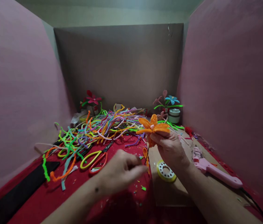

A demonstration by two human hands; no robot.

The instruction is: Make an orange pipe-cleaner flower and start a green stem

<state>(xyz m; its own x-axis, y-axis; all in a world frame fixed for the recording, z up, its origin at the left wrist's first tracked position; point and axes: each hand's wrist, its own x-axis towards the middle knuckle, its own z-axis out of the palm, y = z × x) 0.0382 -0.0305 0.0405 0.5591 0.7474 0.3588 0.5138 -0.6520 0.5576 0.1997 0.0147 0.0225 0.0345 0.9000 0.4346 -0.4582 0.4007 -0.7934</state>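
Observation:
My right hand (172, 149) pinches an orange pipe-cleaner flower (153, 126) just below its petals. The flower has a small pale pink centre, and a thin dark stem (147, 154) slants down from it. At the lower end of that stem is my left hand (124, 171), its fingers curled and its thumb close against them; slight blur softens the fingertips. Behind the stem lies a small orange pipe-cleaner piece (145, 153). A tape roll (159, 175) with a white holed core and yellow rim sits on the board below my right hand.
Scissors (104, 157) with yellow and red handles lie on the red cloth (119, 199), before a tangled heap of pipe cleaners (113, 124). A pink glue gun (217, 174) rests on the board (175, 196) at right. Behind stand pink flowers (93, 99), a blue flower (172, 99) and a jar (174, 115).

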